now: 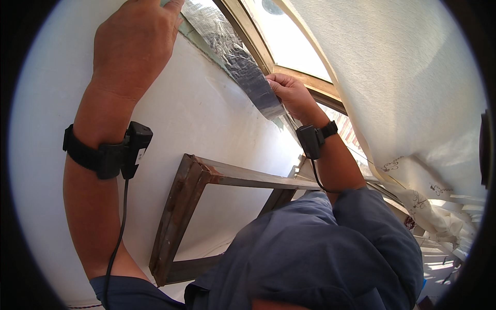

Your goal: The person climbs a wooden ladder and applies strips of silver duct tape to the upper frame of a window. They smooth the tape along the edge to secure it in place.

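A strip of silver foil tape (252, 73), wrinkled in its upper part and smoother at its lower end, runs along the wall's edge beside the window frame (261, 42). My right hand (292, 95) pinches the strip's side near that lower end between thumb and fingers. At the top of the view, my left hand (133, 42) reaches up with its back towards me, close to the upper part of the strip. Its fingertips are partly cut off by the picture's edge, so I cannot tell whether it holds anything. Pale green material (201, 44) shows along the strip's left border.
The white wall (217, 108) fills the left. Below my hands stands a rusty rectangular metal frame (182, 217). A cream curtain (403, 77) hangs at the right, close to my right arm. Each wrist wears a strapped black device with a cable.
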Available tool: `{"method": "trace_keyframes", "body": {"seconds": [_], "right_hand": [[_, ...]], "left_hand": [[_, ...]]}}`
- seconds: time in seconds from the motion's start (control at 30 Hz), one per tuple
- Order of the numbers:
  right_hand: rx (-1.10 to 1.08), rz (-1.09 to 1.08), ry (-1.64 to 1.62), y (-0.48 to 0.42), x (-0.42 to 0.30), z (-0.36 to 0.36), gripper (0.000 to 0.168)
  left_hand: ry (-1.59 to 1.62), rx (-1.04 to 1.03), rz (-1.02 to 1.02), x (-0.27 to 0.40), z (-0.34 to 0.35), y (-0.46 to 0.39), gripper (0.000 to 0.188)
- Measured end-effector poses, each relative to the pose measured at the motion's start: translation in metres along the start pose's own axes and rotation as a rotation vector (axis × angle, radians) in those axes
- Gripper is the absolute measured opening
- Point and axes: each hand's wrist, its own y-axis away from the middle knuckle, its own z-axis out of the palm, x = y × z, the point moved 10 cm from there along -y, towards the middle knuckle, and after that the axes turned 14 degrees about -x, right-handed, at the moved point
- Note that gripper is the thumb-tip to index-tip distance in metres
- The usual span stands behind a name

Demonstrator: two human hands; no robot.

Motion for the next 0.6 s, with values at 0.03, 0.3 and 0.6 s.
{"method": "trace_keyframes", "body": {"seconds": [0.03,0.3,0.6], "right_hand": [[0.012,0.021,0.028,0.005,0.006,-0.005,0.016],[0.133,0.291,0.373,0.069,0.035,-0.025,0.019],[0.133,0.472,1.018,0.143,0.062,-0.009,0.024]], "left_hand": [[0.005,0.009,0.007,0.001,0.0,-0.001,0.035],[0.057,0.115,-0.026,0.006,-0.028,0.004,0.024],[-0.021,-0.028,-0.055,0.011,-0.019,-0.003,0.02]]}}
